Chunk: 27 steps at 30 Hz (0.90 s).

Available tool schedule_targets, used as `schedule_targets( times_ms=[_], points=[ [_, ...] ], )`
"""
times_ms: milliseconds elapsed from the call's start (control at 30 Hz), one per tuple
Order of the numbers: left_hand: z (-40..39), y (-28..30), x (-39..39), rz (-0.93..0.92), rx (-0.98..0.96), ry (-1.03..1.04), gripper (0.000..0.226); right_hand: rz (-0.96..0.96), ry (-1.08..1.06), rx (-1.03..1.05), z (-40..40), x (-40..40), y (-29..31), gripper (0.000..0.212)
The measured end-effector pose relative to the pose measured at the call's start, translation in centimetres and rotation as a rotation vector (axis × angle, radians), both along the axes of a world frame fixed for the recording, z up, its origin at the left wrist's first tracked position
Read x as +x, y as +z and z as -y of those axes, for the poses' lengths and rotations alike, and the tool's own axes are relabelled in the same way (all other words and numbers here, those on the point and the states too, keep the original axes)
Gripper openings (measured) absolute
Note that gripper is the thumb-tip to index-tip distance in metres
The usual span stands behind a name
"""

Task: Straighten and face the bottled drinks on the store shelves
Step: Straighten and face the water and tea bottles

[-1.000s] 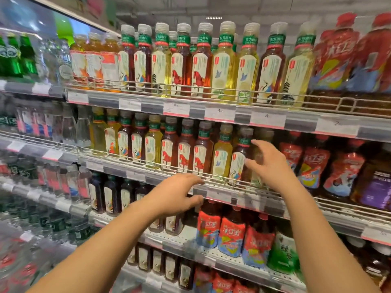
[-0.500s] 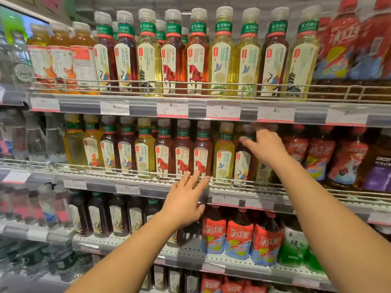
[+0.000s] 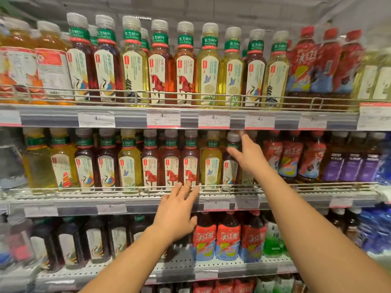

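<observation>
The person is standing square to the drinks bay, both arms reaching toward the middle shelf (image 3: 135,197). Most of the work is looking done already: the tea bottles on the top shelf (image 3: 190,115) are standing upright in a tidy row with their labels forward, and the middle row from nine o'clock through the centre is facing out too. What is left, I'd judge, is the stretch around one o'clock of centre, where a dark tea bottle (image 3: 231,163) with a crane label is sitting beside a partly hidden neighbour behind the arm.

The right hand (image 3: 249,154) is hovering at that bottle's shoulder, fingers loosely spread, thumb near the cap; it is touching or nearly so, and I cannot tell that it is gripping anything. The bottle is lying just at nine o'clock of the palm.

The left hand (image 3: 176,212) is stretching flat and wide, empty, its fingertips (image 3: 187,187) reaching the wire rail (image 3: 84,189) just below the horse-label bottle (image 3: 190,166), which stands at twelve o'clock of it.
</observation>
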<state>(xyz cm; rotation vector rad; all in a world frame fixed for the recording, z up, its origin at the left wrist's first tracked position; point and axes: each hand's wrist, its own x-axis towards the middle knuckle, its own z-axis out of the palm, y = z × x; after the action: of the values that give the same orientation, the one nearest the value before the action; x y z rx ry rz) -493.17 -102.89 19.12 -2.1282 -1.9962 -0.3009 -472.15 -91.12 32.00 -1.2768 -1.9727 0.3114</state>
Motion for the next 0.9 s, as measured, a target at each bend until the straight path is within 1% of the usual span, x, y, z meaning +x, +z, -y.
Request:
schedule_targets(
  times_ms=[67,167,300,400,500,600,733,800,900],
  points=[
    [-0.1,0.1,0.0,0.017,-0.006,-0.008,0.087,-0.023,0.023,0.033,0.6,0.0,-0.2,0.061],
    [-0.2,0.5,-0.5,0.058,-0.023,-0.032,0.084,-0.037,0.055,0.088,0.8,0.5,-0.4,0.06],
    [0.5,1.8,-1.4,0.195,-0.025,-0.093,0.069,-0.032,0.079,0.121,1.3,1.2,-0.6,0.058],
    [1.5,3.8,-2.9,0.228,0.084,-0.072,0.056,-0.01,0.062,0.14,1.8,1.2,-0.6,0.057],
    [2.3,5.8,-5.0,0.216,0.197,-0.034,0.046,0.026,0.057,0.178,2.5,1.6,-0.7,0.047],
    [2.7,8.1,-7.7,0.288,0.31,0.048,0.046,0.019,0.088,0.213,3.7,2.1,-1.1,0.045],
    [2.1,11.5,-11.3,0.39,0.451,0.23,0.06,0.009,0.132,0.301,5.6,2.7,-0.8,0.047],
    [1.4,12.8,-12.4,0.39,0.43,0.316,0.064,0.027,0.153,0.345,6.6,2.7,-0.1,0.048],
    [0.5,13.9,-13.5,0.36,0.322,0.423,0.063,0.047,0.191,0.373,8.0,2.7,0.8,0.049]
  ],
)
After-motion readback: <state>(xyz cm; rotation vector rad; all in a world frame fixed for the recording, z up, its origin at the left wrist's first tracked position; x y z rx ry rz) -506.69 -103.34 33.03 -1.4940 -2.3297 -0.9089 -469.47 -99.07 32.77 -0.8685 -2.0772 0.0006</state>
